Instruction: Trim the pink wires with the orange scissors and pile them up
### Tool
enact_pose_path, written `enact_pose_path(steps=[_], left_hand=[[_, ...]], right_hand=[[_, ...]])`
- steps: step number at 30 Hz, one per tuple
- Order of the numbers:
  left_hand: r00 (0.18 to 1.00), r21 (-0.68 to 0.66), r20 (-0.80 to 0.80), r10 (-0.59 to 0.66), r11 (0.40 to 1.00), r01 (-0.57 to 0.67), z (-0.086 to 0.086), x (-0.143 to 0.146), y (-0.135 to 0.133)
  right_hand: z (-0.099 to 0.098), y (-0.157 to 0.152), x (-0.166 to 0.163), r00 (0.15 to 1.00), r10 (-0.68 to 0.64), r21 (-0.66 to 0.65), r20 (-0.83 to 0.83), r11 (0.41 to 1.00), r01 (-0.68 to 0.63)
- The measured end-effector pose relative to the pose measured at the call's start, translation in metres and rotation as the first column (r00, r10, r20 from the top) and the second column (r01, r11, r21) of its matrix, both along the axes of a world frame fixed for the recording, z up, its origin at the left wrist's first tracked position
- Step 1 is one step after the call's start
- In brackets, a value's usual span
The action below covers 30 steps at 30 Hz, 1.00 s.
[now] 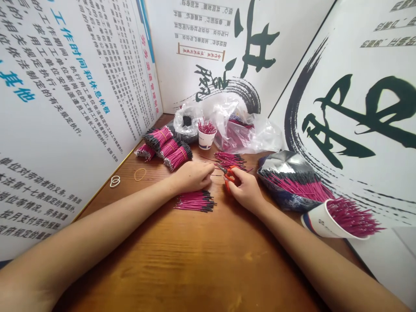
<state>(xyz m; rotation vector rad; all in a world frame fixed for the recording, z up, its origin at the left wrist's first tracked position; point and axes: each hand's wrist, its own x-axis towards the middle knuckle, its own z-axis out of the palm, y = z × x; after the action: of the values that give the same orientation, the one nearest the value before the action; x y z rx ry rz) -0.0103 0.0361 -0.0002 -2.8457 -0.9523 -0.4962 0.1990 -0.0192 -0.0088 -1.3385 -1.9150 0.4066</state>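
My right hand point(245, 188) is wrapped around small orange-handled pliers point(230, 174), their dark jaws pointing left toward my other hand. Closed in a pinch, my left hand point(194, 175) has a thin dark-red wire point(216, 175) poking out at its fingertips. Just below that hand lies a row of pink wires with black ends point(195, 202). Beyond the pliers, more pink wires point(230, 159) are spread loosely on the wooden table point(182, 260). The tips of my left fingers are partly hidden.
Banded wire bundles point(167, 146) are stacked at back left, beside a paper cup point(206, 136) of wires. Clear plastic bags point(247, 134) stand behind. At right are an open bag of wires point(289, 182) and a tilted cup point(325, 221). Rubber bands point(140, 174) lie left; printed panels surround the table.
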Motion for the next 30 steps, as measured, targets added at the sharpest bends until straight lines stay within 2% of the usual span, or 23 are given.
enact_pose_path(steps=[3,9,13,19,26,30], left_hand=[[0.998,-0.031,0.034,-0.053,0.998,0.055,-0.002,0.001,-0.001],[0.999,-0.128,0.046,-0.025,0.991,0.031,-0.002,0.002,-0.006],[0.997,-0.127,0.073,-0.031,0.991,0.041,-0.001,0.001,-0.005],[0.992,-0.113,0.105,-0.073,0.99,0.085,-0.001,0.0,-0.002],[0.985,-0.078,0.124,-0.117,0.989,0.127,0.006,0.005,-0.009],[0.972,-0.132,0.208,-0.105,0.982,0.135,0.006,0.005,-0.009]], right_hand=[[0.0,0.0,0.0,0.999,0.027,0.006,0.029,1.0,-0.027],[0.0,0.001,0.0,0.995,0.058,-0.001,0.083,0.998,-0.058],[0.001,0.001,0.0,0.995,0.036,-0.012,0.095,0.999,-0.035],[-0.001,-0.003,-0.004,0.999,0.046,-0.021,-0.017,0.999,-0.046],[-0.003,-0.005,-0.007,0.997,0.056,-0.027,-0.049,0.998,-0.057],[-0.003,-0.005,-0.011,0.987,0.059,-0.082,-0.15,0.994,-0.072]])
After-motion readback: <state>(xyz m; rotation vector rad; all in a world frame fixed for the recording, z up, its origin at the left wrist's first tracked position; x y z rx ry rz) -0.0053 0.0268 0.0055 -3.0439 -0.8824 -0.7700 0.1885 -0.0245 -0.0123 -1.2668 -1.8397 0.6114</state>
